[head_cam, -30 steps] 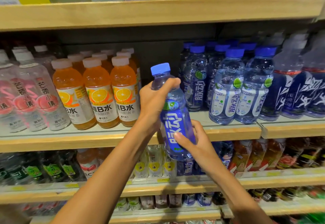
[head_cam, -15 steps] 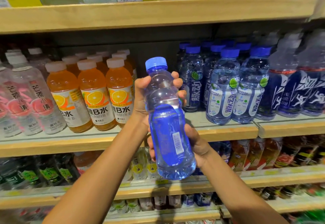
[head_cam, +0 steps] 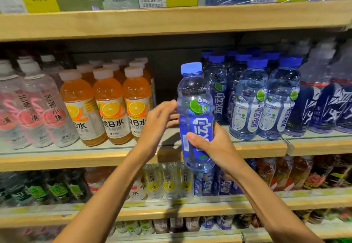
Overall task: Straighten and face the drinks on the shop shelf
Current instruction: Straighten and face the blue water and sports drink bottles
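Note:
A clear blue-capped bottle (head_cam: 195,94) with a blue label and a lime picture is held upright in front of the middle shelf (head_cam: 114,158), label toward me. My right hand (head_cam: 215,149) grips its lower half, thumb across the label. My left hand (head_cam: 160,117) is just left of the bottle, its straightened fingertips at the bottle's side; motion blur hides whether they touch. The bottle's base hangs below the shelf's front edge. A row of matching blue bottles (head_cam: 249,105) stands to the right on the shelf.
Orange vitamin drinks (head_cam: 108,107) stand left of a dark gap (head_cam: 167,82) on the shelf. Pink-labelled clear bottles (head_cam: 32,113) fill the far left, dark blue bottles (head_cam: 327,105) the far right. Wooden shelves with more drinks run above (head_cam: 171,19) and below (head_cam: 171,212).
The bottle has been turned from its barcode side to its front label and stands more upright. My left hand has let go of the bottle's shoulder and moved left.

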The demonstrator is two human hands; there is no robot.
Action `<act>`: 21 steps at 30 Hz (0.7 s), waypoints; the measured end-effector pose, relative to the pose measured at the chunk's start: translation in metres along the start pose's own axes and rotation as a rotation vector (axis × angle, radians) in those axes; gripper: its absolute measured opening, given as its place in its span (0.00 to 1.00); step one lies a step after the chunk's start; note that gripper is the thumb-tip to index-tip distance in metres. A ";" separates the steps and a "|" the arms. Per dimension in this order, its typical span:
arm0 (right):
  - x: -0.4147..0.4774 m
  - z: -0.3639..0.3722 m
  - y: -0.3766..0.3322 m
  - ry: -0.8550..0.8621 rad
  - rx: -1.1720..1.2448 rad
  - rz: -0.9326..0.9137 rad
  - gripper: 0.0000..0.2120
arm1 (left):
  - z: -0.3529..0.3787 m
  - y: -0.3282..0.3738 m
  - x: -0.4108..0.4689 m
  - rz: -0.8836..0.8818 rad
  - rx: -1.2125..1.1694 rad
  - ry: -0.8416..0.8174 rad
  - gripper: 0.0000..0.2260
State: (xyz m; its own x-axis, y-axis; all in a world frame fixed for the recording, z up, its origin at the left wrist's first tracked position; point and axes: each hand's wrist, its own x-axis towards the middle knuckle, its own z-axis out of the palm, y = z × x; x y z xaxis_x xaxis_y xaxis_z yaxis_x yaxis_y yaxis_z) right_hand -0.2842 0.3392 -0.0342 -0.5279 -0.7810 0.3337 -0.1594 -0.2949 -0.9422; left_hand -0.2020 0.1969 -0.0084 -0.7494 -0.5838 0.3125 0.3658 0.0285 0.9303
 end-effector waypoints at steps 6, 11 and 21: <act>0.029 -0.003 0.012 0.141 -0.167 -0.097 0.28 | -0.033 -0.033 -0.027 0.570 0.992 -0.037 0.12; 0.050 0.003 0.033 0.151 -0.257 -0.036 0.36 | -0.052 -0.049 -0.027 0.858 1.580 -0.326 0.14; 0.103 0.019 0.059 0.168 -0.225 -0.009 0.09 | -0.066 -0.067 -0.025 0.965 1.657 -0.318 0.16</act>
State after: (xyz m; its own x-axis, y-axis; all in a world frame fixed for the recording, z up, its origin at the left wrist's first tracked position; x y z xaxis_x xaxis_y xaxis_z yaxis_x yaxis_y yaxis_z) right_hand -0.3328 0.2306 -0.0551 -0.6536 -0.6709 0.3503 -0.3364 -0.1570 -0.9285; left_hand -0.1712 0.1563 -0.0911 -0.7734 0.2339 0.5892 -0.0077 0.9259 -0.3777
